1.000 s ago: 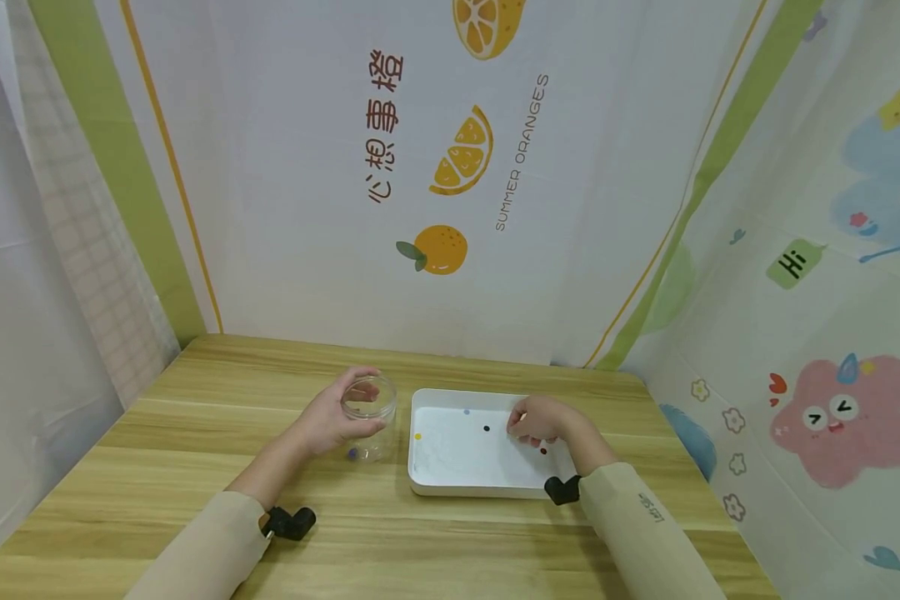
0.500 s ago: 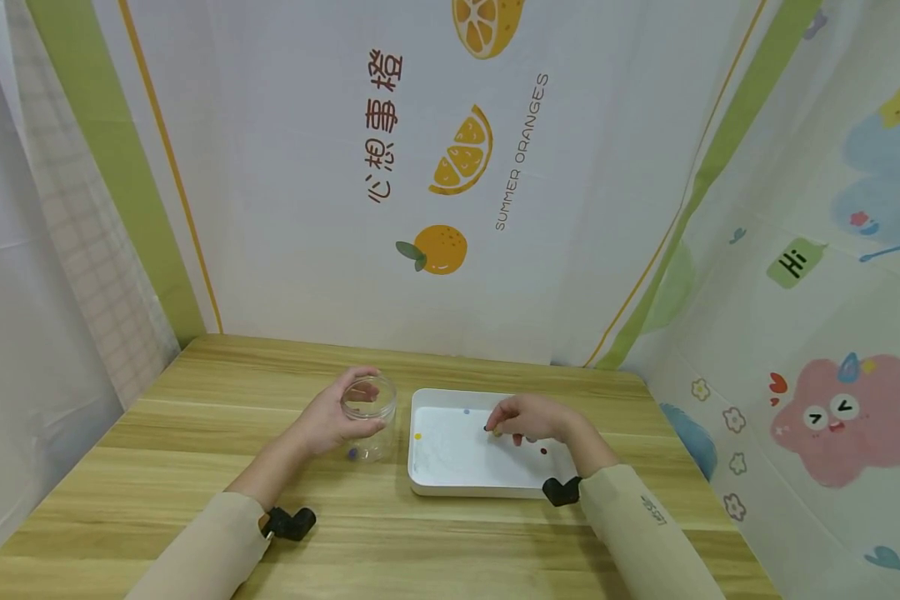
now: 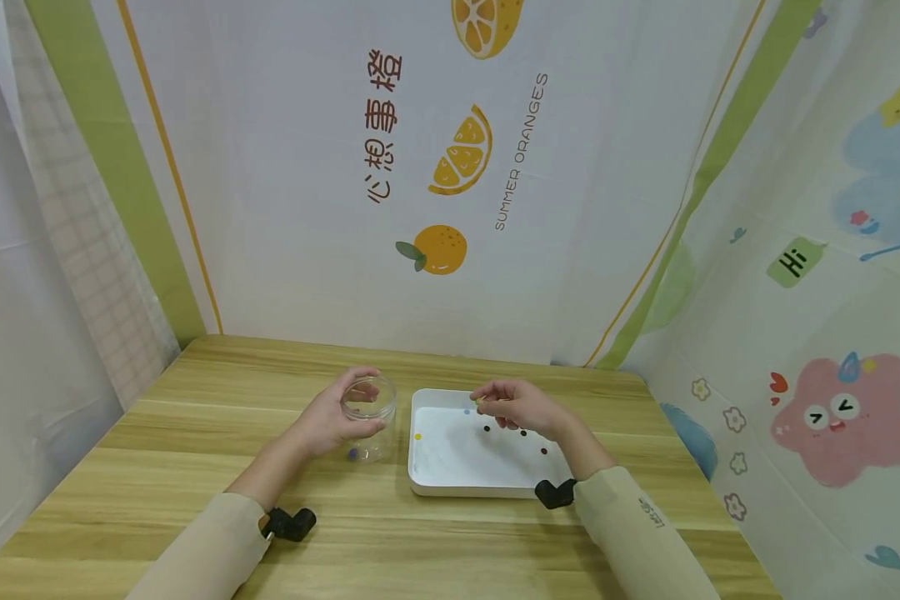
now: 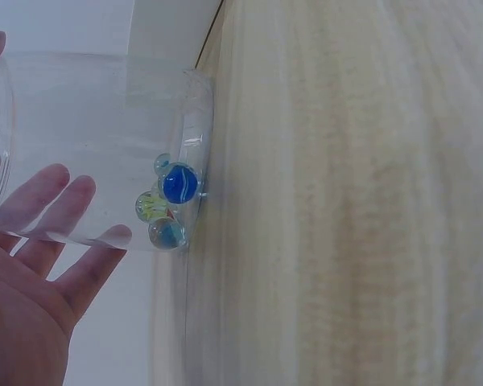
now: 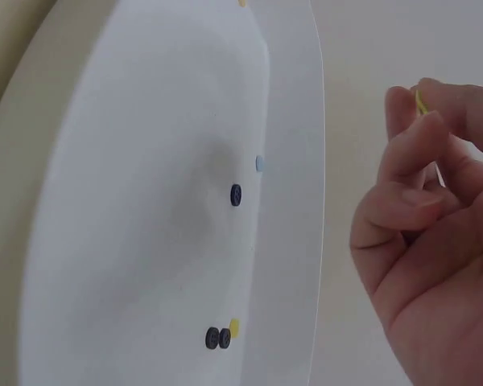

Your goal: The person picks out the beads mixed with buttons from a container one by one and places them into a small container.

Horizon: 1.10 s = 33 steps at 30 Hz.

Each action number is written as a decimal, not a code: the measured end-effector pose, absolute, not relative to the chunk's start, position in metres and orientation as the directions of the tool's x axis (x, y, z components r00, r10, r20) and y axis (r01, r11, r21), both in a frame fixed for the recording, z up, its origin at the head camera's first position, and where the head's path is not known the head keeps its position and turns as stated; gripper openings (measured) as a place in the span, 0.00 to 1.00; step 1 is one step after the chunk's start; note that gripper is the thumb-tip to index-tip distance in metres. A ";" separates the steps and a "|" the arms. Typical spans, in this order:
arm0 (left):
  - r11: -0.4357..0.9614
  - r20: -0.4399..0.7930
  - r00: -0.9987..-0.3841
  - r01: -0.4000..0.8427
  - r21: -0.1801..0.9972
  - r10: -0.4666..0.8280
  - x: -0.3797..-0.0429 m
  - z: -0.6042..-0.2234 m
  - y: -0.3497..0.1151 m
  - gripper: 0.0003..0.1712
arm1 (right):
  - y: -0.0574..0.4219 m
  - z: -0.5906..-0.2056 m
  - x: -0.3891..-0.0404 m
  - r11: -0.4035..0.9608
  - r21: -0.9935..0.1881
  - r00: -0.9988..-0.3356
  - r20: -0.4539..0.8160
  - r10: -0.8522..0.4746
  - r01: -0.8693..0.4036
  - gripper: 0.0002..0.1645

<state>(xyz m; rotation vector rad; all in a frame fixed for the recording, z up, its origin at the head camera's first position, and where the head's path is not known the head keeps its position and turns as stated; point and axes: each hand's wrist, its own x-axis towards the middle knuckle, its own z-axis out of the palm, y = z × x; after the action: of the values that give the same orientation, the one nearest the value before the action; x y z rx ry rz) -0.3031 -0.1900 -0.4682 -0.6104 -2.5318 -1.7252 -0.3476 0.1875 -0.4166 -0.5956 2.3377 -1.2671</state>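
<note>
My left hand [image 3: 337, 417] holds a clear plastic jar [image 3: 375, 429] upright on the table, thumb on one side and fingers round the other. Several glass marbles [image 4: 179, 183] lie at its bottom, one blue, one yellow-green, one teal. My right hand [image 3: 523, 408] is raised over the back of a white tray [image 3: 487, 492], its thumb and fingertips pinching a small yellow piece [image 5: 420, 102], mostly hidden by the fingers. In the tray lie dark buttons [image 5: 236, 195], a light blue disc [image 5: 259, 163] and yellow discs [image 5: 234, 328].
The tray stands just right of the jar on a wood-grain table [image 3: 390, 550]. A white cloth printed with oranges [image 3: 441, 250] hangs behind the table's back edge. Another printed cloth [image 3: 855, 333] hangs along the right side.
My right hand has moved left and up from the tray's right part, now with the yellow piece between its fingertips. A dark button shows beneath it. My left hand and the jar stay still.
</note>
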 end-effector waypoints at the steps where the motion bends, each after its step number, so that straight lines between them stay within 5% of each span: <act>1: 0.313 0.229 -0.924 0.325 0.892 0.307 -0.303 -0.468 -0.190 0.47 | 0.186 -0.417 -0.348 0.493 -0.851 -0.827 -0.140 -0.545 -0.181 0.24; 15: 0.318 0.216 -0.927 0.314 0.895 0.307 -0.302 -0.467 -0.190 0.47 | 0.163 -0.411 -0.343 0.397 -0.887 -0.886 0.029 -0.463 -0.237 0.18; 33: 0.331 0.225 -0.926 0.324 0.886 0.305 -0.302 -0.467 -0.190 0.47 | 0.129 -0.402 -0.344 0.329 -0.911 -0.863 0.051 -0.503 -0.246 0.17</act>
<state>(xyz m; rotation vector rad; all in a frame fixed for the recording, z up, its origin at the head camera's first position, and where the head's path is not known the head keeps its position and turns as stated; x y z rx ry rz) -0.3017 -0.1900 -0.4667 -0.6022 -2.5482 -1.7042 -0.3438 0.1294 -0.4020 -0.6787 2.3547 -1.5489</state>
